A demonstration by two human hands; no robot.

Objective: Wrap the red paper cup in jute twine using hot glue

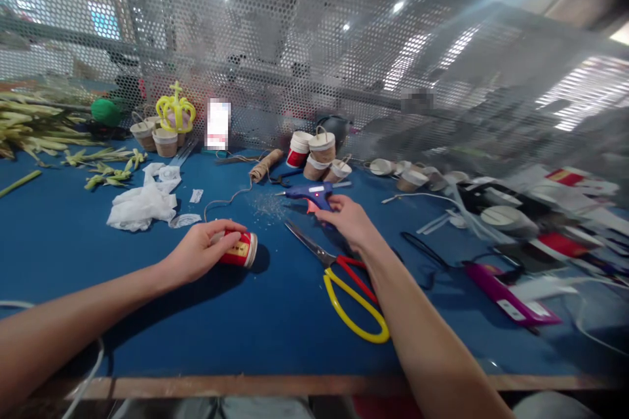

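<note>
My left hand [199, 250] is wrapped round a small red paper cup [242, 250] with a gold label and a white rim. The cup lies on its side on the blue table, rim toward the right. Fingers of my right hand [346, 217] close on the handle of a blue hot glue gun [310, 192], whose nozzle points left and whose trigger is orange. Large scissors [330, 262] with one red and one yellow handle lie between my hands, partly under my right forearm. White specks and glue bits are scattered near the nozzle.
Behind stand several twine-wrapped cups [322, 147], a twine roll [266, 165] and a phone [217, 124]. White tissue [142, 206], a yellow crown [175, 111] and plant stalks [44, 121] are on the left. A purple device [511, 298], cables and scraps lie right. A perforated metal screen [275, 39] closes the back.
</note>
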